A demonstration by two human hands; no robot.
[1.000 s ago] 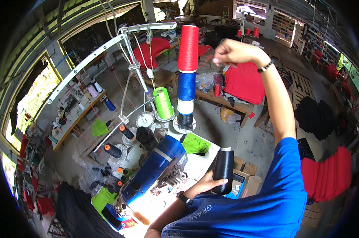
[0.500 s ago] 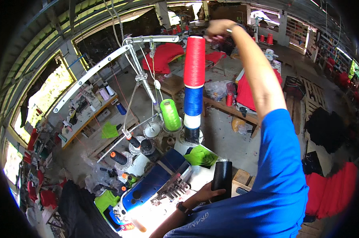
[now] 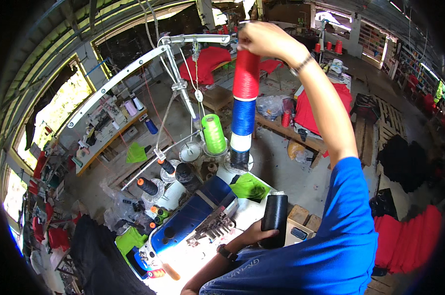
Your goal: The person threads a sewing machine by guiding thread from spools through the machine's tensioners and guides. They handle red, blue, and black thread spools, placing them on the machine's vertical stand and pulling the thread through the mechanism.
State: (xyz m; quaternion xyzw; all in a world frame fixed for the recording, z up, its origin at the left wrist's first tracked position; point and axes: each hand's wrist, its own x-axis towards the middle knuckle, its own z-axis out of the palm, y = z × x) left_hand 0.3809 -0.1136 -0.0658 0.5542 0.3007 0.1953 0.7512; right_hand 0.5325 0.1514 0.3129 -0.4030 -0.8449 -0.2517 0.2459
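Observation:
A tall stack of thread cones stands on a stand beside the sewing machine: red cone (image 3: 246, 76) on top, blue cone (image 3: 243, 118), white cone (image 3: 240, 142) and black cone (image 3: 239, 160) at the bottom. My right hand (image 3: 269, 42) reaches up high, its fingers closed around the top of the red cone. Low down, close to my body, my left hand (image 3: 253, 234) grips a separate black thread cone (image 3: 274, 221) upright. Left of it lies the blue sewing machine (image 3: 195, 211), brightly lit at the needle end. A lime green cone (image 3: 213, 135) sits left of the stack.
A white metal thread-guide frame (image 3: 134, 71) arches above the machine. Smaller dark cones (image 3: 147, 187) stand on holders behind it. Green cloth (image 3: 249, 188) lies beside the machine, and wooden blocks (image 3: 298, 215) are at its right. Red cloth (image 3: 407, 238) is piled at far right.
My right hand has moved left and down onto the top of the red cone. My left hand keeps holding the black cone. The view has shifted slightly.

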